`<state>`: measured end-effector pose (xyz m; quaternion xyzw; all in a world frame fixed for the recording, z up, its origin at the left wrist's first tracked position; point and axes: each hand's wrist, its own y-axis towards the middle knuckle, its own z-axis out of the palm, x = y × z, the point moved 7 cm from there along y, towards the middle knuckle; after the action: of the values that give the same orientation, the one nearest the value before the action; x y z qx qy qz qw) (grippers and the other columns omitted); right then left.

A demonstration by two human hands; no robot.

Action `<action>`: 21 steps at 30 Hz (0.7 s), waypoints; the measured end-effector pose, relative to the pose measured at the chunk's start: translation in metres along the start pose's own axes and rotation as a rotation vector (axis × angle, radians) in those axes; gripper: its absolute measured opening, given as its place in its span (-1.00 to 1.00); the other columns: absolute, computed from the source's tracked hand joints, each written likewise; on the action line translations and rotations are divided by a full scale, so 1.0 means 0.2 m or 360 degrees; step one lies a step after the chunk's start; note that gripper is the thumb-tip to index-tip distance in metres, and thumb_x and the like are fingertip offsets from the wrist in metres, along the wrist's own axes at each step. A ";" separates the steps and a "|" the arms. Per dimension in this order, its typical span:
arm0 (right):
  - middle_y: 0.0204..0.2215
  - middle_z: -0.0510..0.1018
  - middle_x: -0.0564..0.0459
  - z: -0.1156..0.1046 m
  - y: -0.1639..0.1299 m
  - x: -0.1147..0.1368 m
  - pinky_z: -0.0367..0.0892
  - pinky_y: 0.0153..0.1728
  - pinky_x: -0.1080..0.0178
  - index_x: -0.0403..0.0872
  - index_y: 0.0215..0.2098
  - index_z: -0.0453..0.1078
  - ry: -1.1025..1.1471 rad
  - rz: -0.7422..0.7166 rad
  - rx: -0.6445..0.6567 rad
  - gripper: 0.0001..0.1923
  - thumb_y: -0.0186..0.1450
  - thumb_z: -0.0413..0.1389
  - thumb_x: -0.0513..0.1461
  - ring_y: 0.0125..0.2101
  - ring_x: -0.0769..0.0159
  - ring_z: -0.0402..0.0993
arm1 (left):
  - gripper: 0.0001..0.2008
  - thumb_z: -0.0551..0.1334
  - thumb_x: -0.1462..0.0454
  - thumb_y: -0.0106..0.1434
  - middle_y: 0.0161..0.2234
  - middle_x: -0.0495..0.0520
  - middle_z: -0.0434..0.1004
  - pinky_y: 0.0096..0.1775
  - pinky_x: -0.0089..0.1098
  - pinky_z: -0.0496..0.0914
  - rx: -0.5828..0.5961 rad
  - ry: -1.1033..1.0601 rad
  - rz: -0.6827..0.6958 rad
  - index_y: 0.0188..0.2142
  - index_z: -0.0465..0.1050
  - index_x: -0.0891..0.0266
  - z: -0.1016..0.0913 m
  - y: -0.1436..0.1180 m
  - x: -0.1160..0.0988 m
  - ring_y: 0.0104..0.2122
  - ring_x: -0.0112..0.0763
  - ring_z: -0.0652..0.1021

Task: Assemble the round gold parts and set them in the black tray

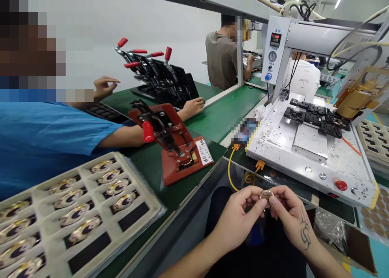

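A small round, gold-rimmed metal part [266,197] is held in front of my lap between both hands. My left hand [243,213] pinches its left side with thumb and fingers. On the right edge, my right hand [285,209] has its thumb pressed against the part, fingers curled behind. The fingertips cover some of the rim. To the left, a pale compartment tray [121,160] bears several shiny gold parts with dark centres, some of its pockets showing bare black bottoms.
A red toggle-clamp fixture [182,160] stands on the green bench at centre left. On the right is a white press machine [285,148] with a black jig [316,116] on its bed. A co-worker in a blue sleeve [60,136] reaches toward black clamp fixtures [167,79]; a yellow cable [230,168] hangs near my knees.
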<state>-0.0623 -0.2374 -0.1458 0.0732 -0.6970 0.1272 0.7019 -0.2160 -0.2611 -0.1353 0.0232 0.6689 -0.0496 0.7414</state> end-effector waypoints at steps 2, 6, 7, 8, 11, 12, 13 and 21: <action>-0.38 0.59 0.07 0.00 0.00 0.00 0.47 -0.39 0.28 -0.02 -0.12 0.58 -0.0003 -0.0011 0.0009 -0.62 0.41 0.33 0.11 -0.44 0.31 0.48 | -0.77 0.35 0.11 0.44 -0.34 0.05 0.57 -0.24 -0.34 0.51 0.0005 -0.0017 0.0004 -0.17 0.59 0.26 0.00 0.00 0.00 -0.36 -0.34 0.58; -0.36 0.56 0.09 -0.01 0.00 0.01 0.52 -0.34 0.25 0.02 -0.04 0.56 -0.0086 -0.0090 0.0087 -0.73 0.47 0.29 0.02 -0.40 0.29 0.52 | -0.79 0.35 0.13 0.44 -0.33 0.04 0.55 -0.23 -0.35 0.50 0.0004 -0.0039 -0.0002 -0.16 0.58 0.25 0.00 0.00 0.00 -0.35 -0.36 0.56; -0.34 0.56 0.09 -0.01 0.01 0.02 0.53 -0.33 0.25 0.04 0.06 0.54 -0.0149 -0.0146 0.0120 -0.73 0.48 0.28 -0.03 -0.39 0.29 0.53 | -0.79 0.35 0.14 0.43 -0.33 0.03 0.55 -0.23 -0.35 0.49 0.0006 -0.0037 -0.0003 -0.15 0.58 0.25 0.00 0.01 0.00 -0.35 -0.36 0.56; -0.31 0.57 0.09 -0.02 0.01 0.04 0.54 -0.32 0.24 0.07 0.16 0.50 -0.0239 -0.0234 0.0162 -0.69 0.48 0.28 -0.08 -0.37 0.28 0.54 | -0.80 0.35 0.15 0.43 -0.33 0.03 0.55 -0.24 -0.36 0.48 0.0008 -0.0034 -0.0003 -0.15 0.58 0.25 0.00 0.01 0.00 -0.36 -0.36 0.55; -0.14 0.61 0.01 0.00 0.01 0.13 0.58 -0.21 0.18 0.13 0.35 0.37 -0.0663 -0.0639 0.0359 -0.51 0.49 0.23 -0.25 -0.26 0.23 0.59 | -0.84 0.32 0.18 0.43 -0.34 0.03 0.56 -0.26 -0.37 0.47 0.0007 0.0008 0.0005 -0.15 0.57 0.25 -0.01 0.02 0.00 -0.37 -0.38 0.54; -0.06 0.61 -0.04 0.02 0.00 0.16 0.59 -0.14 0.15 0.13 0.36 0.35 -0.0814 -0.0775 0.0426 -0.50 0.50 0.20 -0.28 -0.18 0.19 0.62 | -0.84 0.31 0.19 0.42 -0.34 0.03 0.56 -0.26 -0.37 0.47 -0.0006 0.0037 0.0010 -0.16 0.56 0.25 -0.02 0.02 0.00 -0.38 -0.38 0.53; 0.02 0.61 -0.09 0.03 0.00 0.18 0.60 -0.07 0.12 0.13 0.36 0.34 -0.0944 -0.0890 0.0483 -0.50 0.50 0.17 -0.31 -0.10 0.15 0.64 | -0.85 0.30 0.20 0.42 -0.34 0.02 0.55 -0.27 -0.37 0.47 -0.0027 0.0072 0.0015 -0.17 0.56 0.25 -0.02 0.02 0.00 -0.39 -0.39 0.52; -0.09 0.65 -0.08 0.16 0.10 0.33 0.62 -0.18 0.19 0.07 0.29 0.32 -0.1170 -0.1446 0.0461 -0.54 0.47 0.16 -0.35 -0.18 0.15 0.67 | -0.76 0.39 0.21 0.36 -0.14 0.10 0.66 -0.22 -0.36 0.51 -0.0265 0.0701 0.0365 -0.02 0.58 0.19 -0.26 -0.01 -0.33 -0.22 -0.28 0.63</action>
<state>-0.0991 -0.2225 -0.0799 0.4977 -0.7686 -0.1253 0.3818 -0.2751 -0.2540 -0.0745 0.0480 0.8089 0.0965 0.5779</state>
